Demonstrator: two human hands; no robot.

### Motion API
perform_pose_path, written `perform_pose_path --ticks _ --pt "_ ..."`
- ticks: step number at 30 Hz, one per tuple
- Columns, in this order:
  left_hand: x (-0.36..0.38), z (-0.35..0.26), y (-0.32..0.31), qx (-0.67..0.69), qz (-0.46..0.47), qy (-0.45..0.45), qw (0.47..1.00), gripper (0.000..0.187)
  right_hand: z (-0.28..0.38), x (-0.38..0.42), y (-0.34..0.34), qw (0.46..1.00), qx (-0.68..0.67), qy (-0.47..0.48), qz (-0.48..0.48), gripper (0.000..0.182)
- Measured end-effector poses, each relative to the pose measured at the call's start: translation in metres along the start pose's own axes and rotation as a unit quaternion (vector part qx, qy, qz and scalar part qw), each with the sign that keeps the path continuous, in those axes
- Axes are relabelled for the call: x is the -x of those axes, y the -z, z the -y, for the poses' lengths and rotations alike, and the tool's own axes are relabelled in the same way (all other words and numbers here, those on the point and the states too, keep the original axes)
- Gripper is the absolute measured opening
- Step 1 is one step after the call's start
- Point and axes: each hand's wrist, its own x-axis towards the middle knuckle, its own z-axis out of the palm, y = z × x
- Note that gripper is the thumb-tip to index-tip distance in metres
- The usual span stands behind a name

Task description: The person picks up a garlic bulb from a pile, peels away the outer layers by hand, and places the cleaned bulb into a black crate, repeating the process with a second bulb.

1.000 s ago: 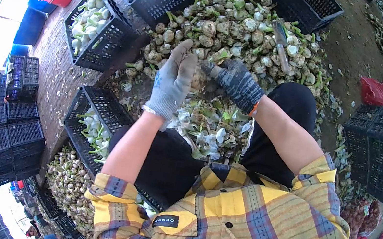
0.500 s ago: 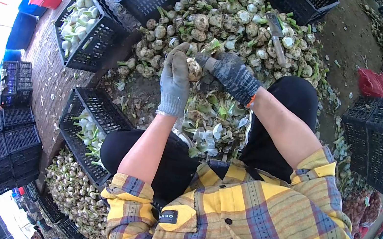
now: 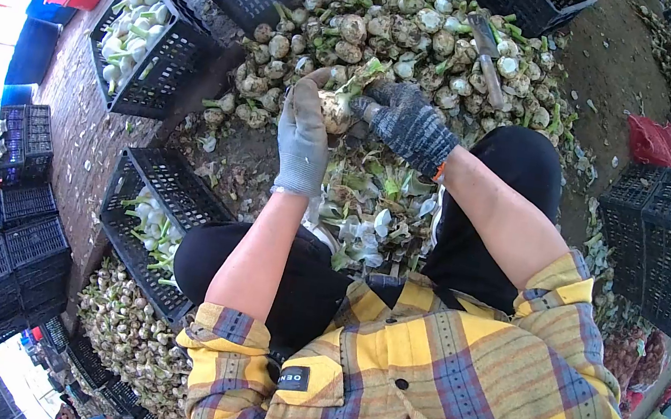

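Observation:
My left hand (image 3: pixel 305 137), in a light grey glove, is wrapped round a bulb (image 3: pixel 335 111) with brownish outer skin and a short green stem. From the right, my right hand (image 3: pixel 408 127), in a dark mottled glove, pinches at the side of the same bulb, its fingers closed near the stem. Beyond both hands lies a heap of untrimmed bulbs (image 3: pixel 430 43). A tool with a flat metal blade and a handle (image 3: pixel 489 80) rests on top of that heap. Loose peelings (image 3: pixel 369 215) cover the ground between my knees.
A black crate (image 3: pixel 157 66) of peeled white bulbs stands at the left, and another crate (image 3: pixel 174 185) with white bulbs is beside my left knee. More bulbs (image 3: pixel 134 340) are piled at lower left. Stacked black crates (image 3: pixel 651 244) and a red sack (image 3: pixel 652 141) are at the right.
The bulb has turned a little between my hands, and its stem now points more upright. My right hand has shifted slightly up and left against it.

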Motion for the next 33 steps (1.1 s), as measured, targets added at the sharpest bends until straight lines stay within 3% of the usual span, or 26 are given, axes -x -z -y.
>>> perform_pose_path --ticks 2,5,8,11,12,15,16,19,22,29,30,33 --pt "0.003 -0.006 0.001 0.037 0.025 0.045 0.998 0.048 -0.007 -0.002 -0.005 0.999 -0.030 0.004 -0.009 0.035" --pt "0.007 -0.027 -0.004 0.181 0.014 0.249 0.951 0.049 -0.012 -0.003 -0.009 0.999 -0.023 0.001 -0.029 0.037" --pt "0.006 -0.015 -0.005 0.071 0.026 0.199 0.977 0.056 -0.021 -0.009 -0.014 0.999 -0.001 -0.013 -0.043 0.038" --pt "0.008 0.024 -0.017 -0.056 -0.040 -0.113 0.991 0.049 -0.024 -0.011 -0.013 0.997 -0.012 -0.041 -0.062 0.036" --pt "0.012 0.021 -0.022 0.020 -0.052 -0.051 0.997 0.054 -0.018 -0.008 -0.011 0.997 -0.016 -0.037 -0.073 0.035" --pt "0.002 0.001 0.002 0.079 0.024 0.185 0.979 0.050 -0.016 -0.007 -0.012 0.995 -0.061 -0.041 -0.069 0.034" --pt "0.003 -0.003 0.005 0.148 0.069 0.205 0.965 0.048 -0.017 -0.008 -0.014 0.993 -0.085 -0.055 -0.066 0.034" --pt "0.004 -0.005 -0.001 0.120 0.049 0.245 0.961 0.050 -0.024 -0.012 -0.021 0.984 -0.140 -0.083 -0.072 0.034" --pt "0.009 0.002 -0.021 0.027 -0.056 0.088 0.994 0.050 -0.026 -0.012 -0.022 0.984 -0.145 -0.081 -0.071 0.035" --pt "0.005 -0.005 0.001 0.200 0.065 0.278 0.937 0.047 -0.022 -0.010 -0.025 0.985 -0.132 -0.086 -0.071 0.035" --pt "0.003 -0.005 0.004 0.177 0.072 0.285 0.939 0.045 -0.017 -0.009 -0.022 0.985 -0.129 -0.086 -0.069 0.035" --pt "0.011 0.004 -0.007 0.051 0.018 0.088 0.995 0.045 -0.011 -0.007 -0.016 0.988 -0.100 -0.109 -0.055 0.032"
